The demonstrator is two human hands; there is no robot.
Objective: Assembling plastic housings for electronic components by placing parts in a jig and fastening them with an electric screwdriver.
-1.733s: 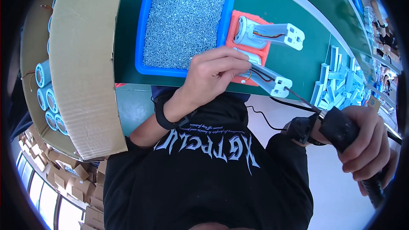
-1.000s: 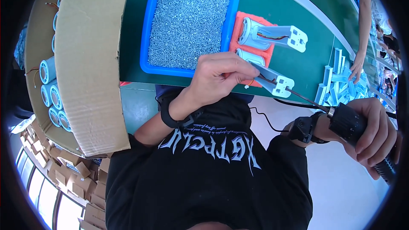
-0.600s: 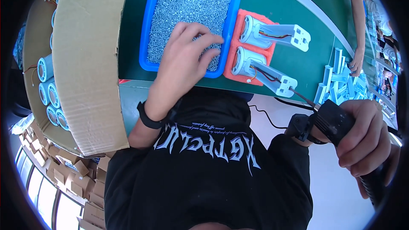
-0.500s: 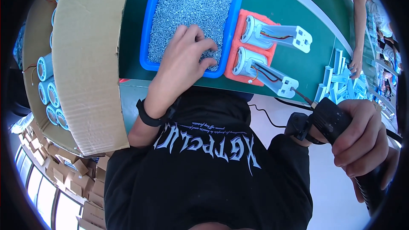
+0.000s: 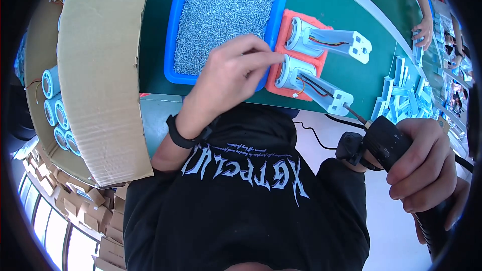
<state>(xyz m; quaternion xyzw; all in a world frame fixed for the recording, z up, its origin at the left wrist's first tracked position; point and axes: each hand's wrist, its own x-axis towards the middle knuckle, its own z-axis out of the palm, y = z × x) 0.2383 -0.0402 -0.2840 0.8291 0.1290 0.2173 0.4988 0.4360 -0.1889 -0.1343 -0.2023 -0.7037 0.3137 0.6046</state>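
Note:
My right hand (image 5: 427,165) is wrapped round a black electric screwdriver (image 5: 385,143). Its bit points left and meets the end of the nearer white housing (image 5: 333,101). That housing has a round motor at its other end, with loose wires and a small connector. A second, similar housing (image 5: 346,44) lies just beyond it, and both motor ends rest in an orange-red foam holder (image 5: 315,64). With thumb and fingertips pinched together, my left hand (image 5: 236,68) reaches the round end of the nearer housing; whatever is between the fingertips is too small to make out.
A blue tray (image 5: 173,65) full of small silver screws (image 5: 226,10) stands on the green table (image 5: 346,0). On the left, a cardboard box (image 5: 105,75) holds several round motors (image 5: 50,83). White parts (image 5: 401,90) are heaped at the right, near another person's hand (image 5: 424,32).
My left hand has come out of the screws and moved right to the nearer housing, fingers now pinched. My right hand with the screwdriver has barely shifted. The other person's hand moved farther away.

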